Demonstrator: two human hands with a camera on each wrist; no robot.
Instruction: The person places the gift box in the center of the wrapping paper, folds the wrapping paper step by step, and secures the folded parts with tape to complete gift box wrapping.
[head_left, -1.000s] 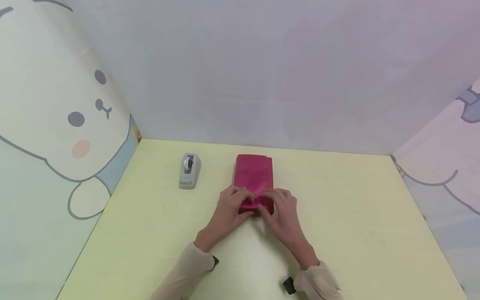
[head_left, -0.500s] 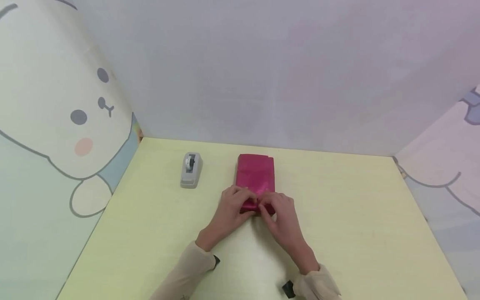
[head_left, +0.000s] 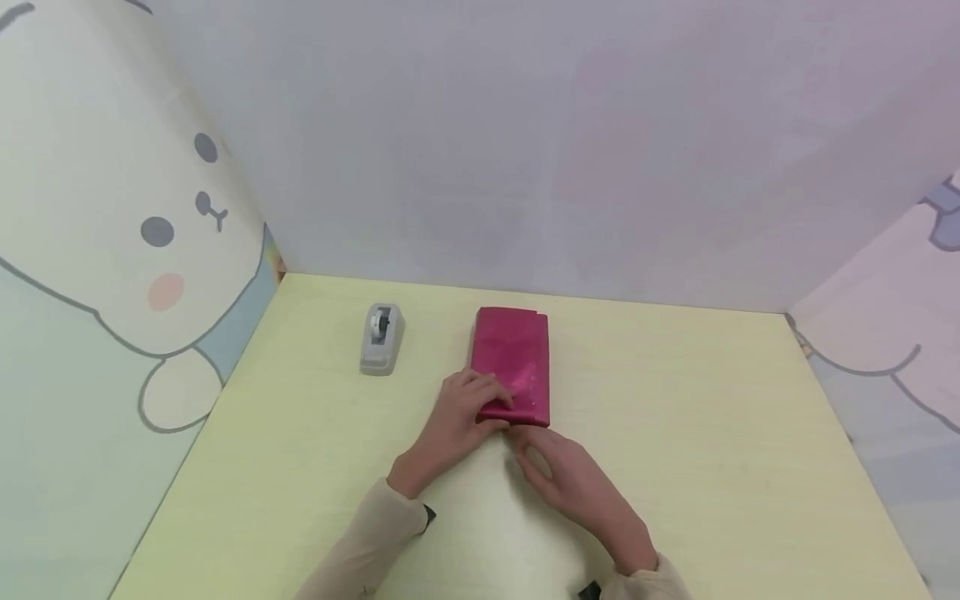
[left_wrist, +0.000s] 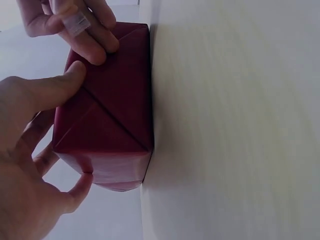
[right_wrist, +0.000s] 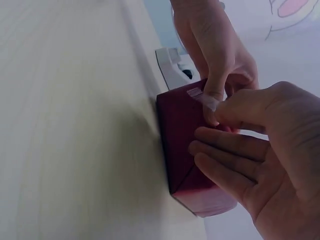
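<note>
A box wrapped in dark pink-red shiny paper (head_left: 517,358) lies on the table, its near end folded into slanting flaps (left_wrist: 122,95). My left hand (head_left: 461,417) grips this near end, thumb on the end face by the upper edge, other fingers over the top and left side. My right hand (head_left: 566,471) is at the same end. Its thumb and forefinger pinch a short piece of clear tape (right_wrist: 196,94), while its other fingers touch the folded end face. The tape's free end stands over that face in the right wrist view.
A grey tape dispenser (head_left: 381,340) stands on the pale yellow table (head_left: 697,433), left of the box. Behind the table rises a plain whitish wall (head_left: 525,167); side panels (head_left: 82,250) carry cartoon figures.
My right hand has moved off the box's top, down and towards me to its near end face. My left hand stays at the near end, and the box has barely shifted.
</note>
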